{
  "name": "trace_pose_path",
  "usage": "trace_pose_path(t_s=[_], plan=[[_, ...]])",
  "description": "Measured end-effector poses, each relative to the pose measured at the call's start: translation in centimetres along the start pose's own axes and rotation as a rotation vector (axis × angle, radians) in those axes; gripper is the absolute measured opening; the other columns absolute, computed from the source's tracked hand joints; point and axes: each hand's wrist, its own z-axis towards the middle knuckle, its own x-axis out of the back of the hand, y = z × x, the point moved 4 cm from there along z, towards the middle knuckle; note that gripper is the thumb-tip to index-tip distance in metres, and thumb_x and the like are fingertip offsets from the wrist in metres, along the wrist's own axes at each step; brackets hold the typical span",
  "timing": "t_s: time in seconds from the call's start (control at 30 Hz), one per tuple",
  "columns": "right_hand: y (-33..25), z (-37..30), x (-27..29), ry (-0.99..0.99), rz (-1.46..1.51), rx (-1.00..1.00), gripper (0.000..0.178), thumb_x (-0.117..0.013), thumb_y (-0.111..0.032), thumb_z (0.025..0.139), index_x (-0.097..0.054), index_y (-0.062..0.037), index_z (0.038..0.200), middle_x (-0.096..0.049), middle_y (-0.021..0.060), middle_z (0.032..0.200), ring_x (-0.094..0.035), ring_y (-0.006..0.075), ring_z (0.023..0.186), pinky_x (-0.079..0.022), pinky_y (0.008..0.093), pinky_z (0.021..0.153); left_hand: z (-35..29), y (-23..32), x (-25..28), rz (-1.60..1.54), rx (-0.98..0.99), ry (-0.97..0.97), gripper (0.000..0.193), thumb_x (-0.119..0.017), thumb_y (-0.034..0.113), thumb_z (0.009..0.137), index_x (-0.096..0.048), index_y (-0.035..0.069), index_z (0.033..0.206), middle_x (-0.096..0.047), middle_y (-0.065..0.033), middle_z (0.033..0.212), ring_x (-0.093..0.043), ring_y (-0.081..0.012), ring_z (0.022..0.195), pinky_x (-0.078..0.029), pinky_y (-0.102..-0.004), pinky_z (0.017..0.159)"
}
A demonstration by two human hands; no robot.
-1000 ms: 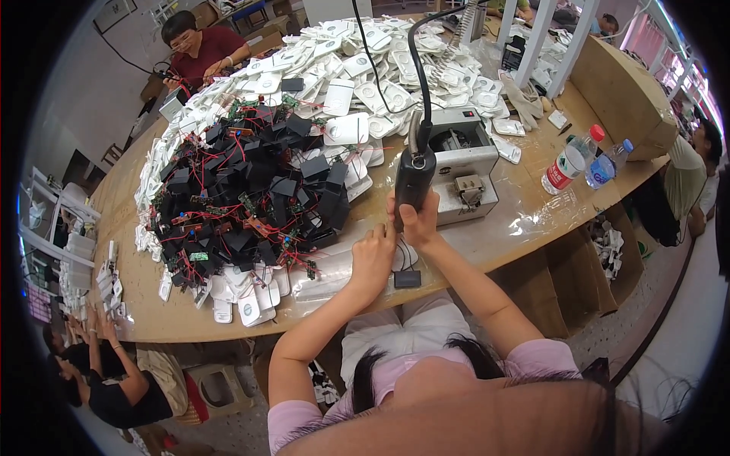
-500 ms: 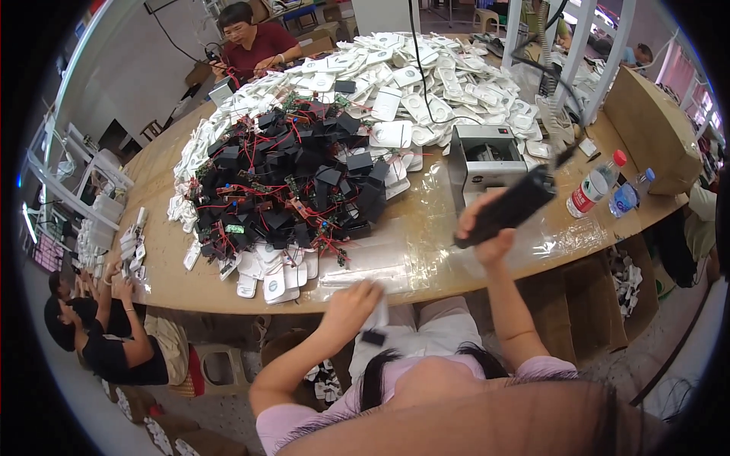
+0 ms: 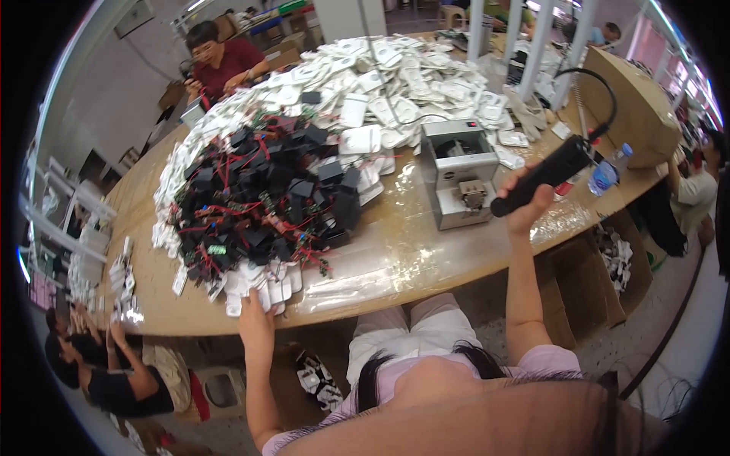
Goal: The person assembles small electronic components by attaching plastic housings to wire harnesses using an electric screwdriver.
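At the table's near edge, my left hand (image 3: pixel 257 313) reaches into a small stack of white plastic covers (image 3: pixel 284 283), its fingers pinching at one of them. My right hand (image 3: pixel 525 214) is wrapped round a black electric screwdriver (image 3: pixel 549 176) with a cord at its far end, held tilted above the table's right side. Beyond the stack spreads a heap of black boxes with red wires and small green circuit boards (image 3: pixel 262 194). A metal-cased screw feeder (image 3: pixel 461 176) stands left of my right hand.
A large pile of white plastic parts (image 3: pixel 426 80) covers the table's far side. A water bottle (image 3: pixel 608 171) and a cardboard box (image 3: pixel 633 102) are at the right. Below the edge, another carton (image 3: pixel 582 296) sits on the floor. Co-workers sit across and at the left.
My left hand has moved from above my lap leftward to the white covers; the white piece with a black block that was by it is gone from there. My right hand has shifted right with the screwdriver.
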Motion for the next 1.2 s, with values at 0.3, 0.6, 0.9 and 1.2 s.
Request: trace_pose_path(t_s=[0.3,0.6,0.9,1.2], plan=[[1.5,1.5,-2.3,-0.123,-0.149,0.014,0.06,-0.054,-0.057,0.083,-0.041,-0.0014,0.102,-0.049,0.0076,0.065,-0.05,0.015,0.052,-0.043,0.025,0.047,2.4,2.2,5.8,-0.322,0.006,0.083,0.015,-0.051,0.013,0.091,-0.052,-0.002,0.089,-0.057,-0.0178,0.066,-0.059,-0.0279,0.058,-0.043,-0.038,0.051],[2.7,1.6,-3.1,-0.2,-0.284,-0.067,0.05,-0.053,-0.047,0.087,-0.043,0.0005,0.101,-0.05,0.0067,0.065,-0.049,0.0113,0.052,-0.042,0.0229,0.047,3.9,17.0,-4.9,-1.239,-0.13,-0.463,0.027,-0.052,0.01,0.092,-0.053,0.002,0.118,-0.061,-0.0034,0.072,-0.056,-0.005,0.055,-0.043,-0.0191,0.048],[1.9,0.6,-4.2,-0.033,-0.591,0.108,0.043,-0.051,-0.041,0.091,-0.043,-0.0007,0.103,-0.05,0.0048,0.066,-0.048,0.0096,0.051,-0.042,0.0218,0.047,6.1,19.9,-8.4,-1.152,-0.254,-0.541,0.03,-0.05,0.011,0.093,-0.052,0.003,0.121,-0.056,-0.0057,0.063,-0.054,-0.0099,0.051,-0.043,-0.0248,0.049],[2.6,1.3,-2.5,-0.137,-0.282,-0.011,0.045,-0.052,-0.045,0.09,-0.04,-0.0032,0.099,-0.05,0.0053,0.068,-0.049,0.0099,0.053,-0.042,0.022,0.048,3.3,21.1,-3.2,-0.329,-0.752,0.032,0.039,-0.06,0.007,0.078,-0.055,0.012,0.116,-0.056,-0.0114,0.098,-0.054,-0.0278,0.094,-0.047,-0.0394,0.074]])
